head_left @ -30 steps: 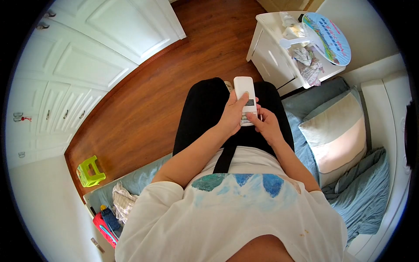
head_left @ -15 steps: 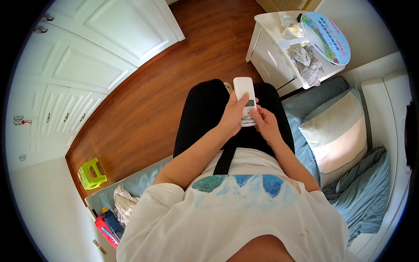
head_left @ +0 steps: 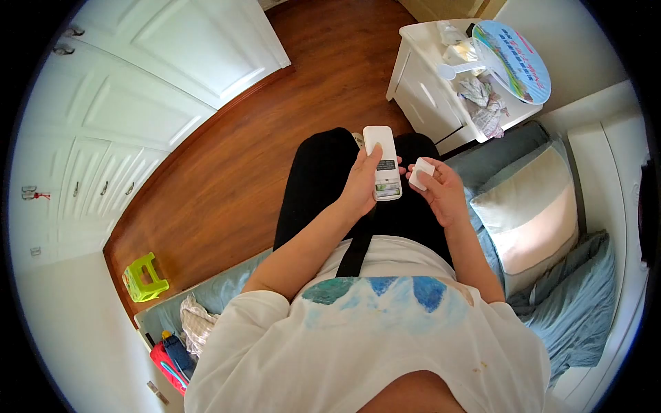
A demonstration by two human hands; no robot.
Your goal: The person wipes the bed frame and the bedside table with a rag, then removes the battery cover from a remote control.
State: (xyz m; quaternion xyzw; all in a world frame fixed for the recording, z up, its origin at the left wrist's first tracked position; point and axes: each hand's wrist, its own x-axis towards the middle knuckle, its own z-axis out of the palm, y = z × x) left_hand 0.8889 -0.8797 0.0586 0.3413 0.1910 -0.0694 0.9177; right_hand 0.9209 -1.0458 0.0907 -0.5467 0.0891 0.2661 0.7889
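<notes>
A white remote control (head_left: 381, 146) lies back side up in my left hand (head_left: 361, 182), whose thumb presses on its upper part. Its battery compartment (head_left: 387, 189) is uncovered at the lower end, with batteries showing inside and a dark label above. My right hand (head_left: 444, 191) pinches a small white battery cover (head_left: 421, 173) between thumb and fingers, just to the right of the remote and apart from it. Both hands are over my lap, above black trousers (head_left: 310, 172).
At the upper right stands a white nightstand (head_left: 427, 86) with a round hand fan (head_left: 516, 62) and a crumpled cloth (head_left: 484, 103) on it. Pillows (head_left: 533, 206) lie to my right. A green stool (head_left: 144, 277) is on the wooden floor, near white cabinets (head_left: 138, 89).
My right hand has moved right, away from the remote, with the battery cover now in its fingers. The remote has shifted slightly left, still in my left hand.
</notes>
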